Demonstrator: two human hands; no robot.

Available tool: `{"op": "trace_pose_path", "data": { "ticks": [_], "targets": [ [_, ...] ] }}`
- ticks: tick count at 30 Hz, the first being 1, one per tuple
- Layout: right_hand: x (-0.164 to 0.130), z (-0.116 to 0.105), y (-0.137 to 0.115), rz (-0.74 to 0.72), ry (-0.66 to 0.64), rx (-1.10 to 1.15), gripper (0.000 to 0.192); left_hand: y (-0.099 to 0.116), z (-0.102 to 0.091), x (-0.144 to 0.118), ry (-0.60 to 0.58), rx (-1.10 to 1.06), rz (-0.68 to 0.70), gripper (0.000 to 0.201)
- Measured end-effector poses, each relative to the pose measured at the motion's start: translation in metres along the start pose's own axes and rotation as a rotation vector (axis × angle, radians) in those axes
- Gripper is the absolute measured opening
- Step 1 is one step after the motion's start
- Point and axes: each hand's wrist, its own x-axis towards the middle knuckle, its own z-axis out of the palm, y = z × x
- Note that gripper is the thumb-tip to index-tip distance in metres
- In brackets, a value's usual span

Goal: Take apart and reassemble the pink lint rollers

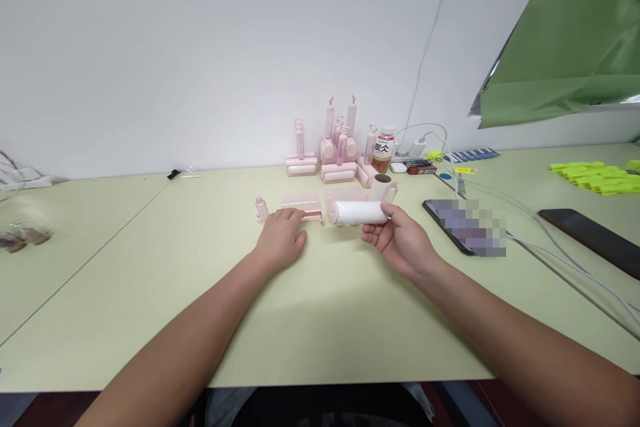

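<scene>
Head view: nearest, the right hand (400,240) curls loosely under a white lint-roller refill (357,212), held just above the pale green worktop (320,327). The left hand (283,235) lies flat, fingers on a pink roller cover (305,205), gripping nothing. So light a hold could let the round refill slip and roll toward the smartphone (463,227) just beside it.

Bare forearms, sleeveless to the hands (283,237)
</scene>
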Motion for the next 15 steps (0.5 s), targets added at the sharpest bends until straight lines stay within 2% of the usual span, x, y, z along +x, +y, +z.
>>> {"op": "trace_pose_path", "data": {
  "ticks": [4, 7, 9, 12, 15],
  "targets": [
    [0.0, -0.002, 0.002, -0.006, -0.006, -0.016, 0.012, 0.006, -0.005, 0.001, 0.016, 0.006, -0.071, 0.031],
    [0.001, -0.003, 0.003, -0.023, -0.008, -0.021, 0.012, 0.011, -0.01, -0.001, 0.019, -0.039, -0.12, 0.037],
    [0.002, -0.003, 0.004, -0.022, -0.001, -0.025, 0.013, 0.012, -0.011, -0.003, -0.063, -0.084, -0.164, 0.034],
    [0.002, -0.001, 0.005, 0.003, 0.015, -0.042, 0.015, 0.011, -0.01, -0.008, -0.239, -0.186, -0.268, 0.02],
    [0.002, -0.001, 0.009, 0.021, 0.0, -0.063, 0.016, 0.01, -0.01, -0.011, -0.269, -0.26, -0.333, 0.01]
  ]
}}
